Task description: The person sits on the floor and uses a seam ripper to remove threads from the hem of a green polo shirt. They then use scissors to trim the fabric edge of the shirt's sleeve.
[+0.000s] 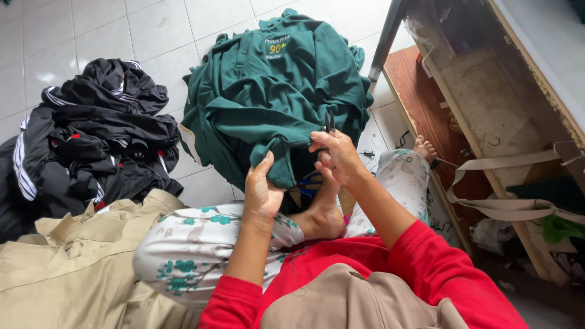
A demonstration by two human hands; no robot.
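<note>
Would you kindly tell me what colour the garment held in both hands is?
Dark green; the garment shows best in the head view.

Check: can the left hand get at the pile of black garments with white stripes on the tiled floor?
Probably yes, once freed. The left hand is gripping the dark green shirt's hem. The black striped garment pile lies on that side, with only the bent knee in floral trousers between.

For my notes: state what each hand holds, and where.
Left hand grips the green shirt at its sleeve edge; right hand holds small snips by the handle.
</note>
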